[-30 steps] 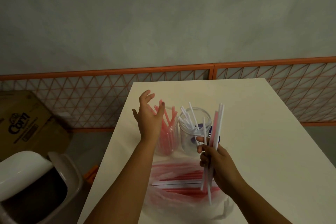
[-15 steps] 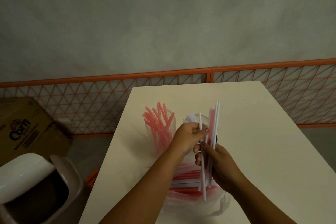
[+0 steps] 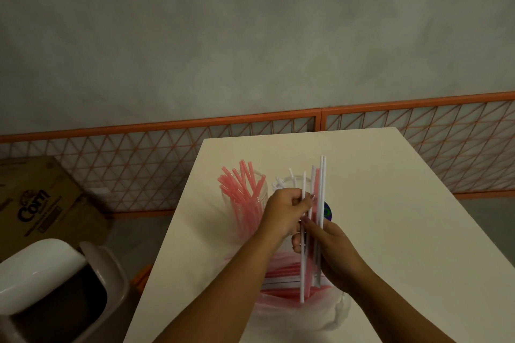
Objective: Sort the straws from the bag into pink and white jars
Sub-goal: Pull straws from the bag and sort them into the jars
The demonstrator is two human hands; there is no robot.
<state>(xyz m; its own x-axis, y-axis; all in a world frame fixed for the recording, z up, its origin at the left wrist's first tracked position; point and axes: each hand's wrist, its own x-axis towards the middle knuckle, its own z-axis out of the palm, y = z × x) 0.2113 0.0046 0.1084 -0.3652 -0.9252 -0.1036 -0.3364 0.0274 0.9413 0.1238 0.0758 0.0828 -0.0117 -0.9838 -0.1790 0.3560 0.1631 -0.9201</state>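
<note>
My right hand grips an upright bundle of pink and white straws over the table. My left hand pinches one white straw at the bundle's left side. Behind the hands stands a clear jar full of pink straws. Right of it a second clear jar with white straws is mostly hidden by my left hand. A clear plastic bag with more pink and white straws lies on the table below my hands.
The white table stretches right and back. An orange lattice fence runs behind it. On the floor at left stand a cardboard box and a bin with a white lid.
My left hand left the pink jar, came right to the bundle and took hold of a white straw there. The right hand kept holding the bundle nearly still.
</note>
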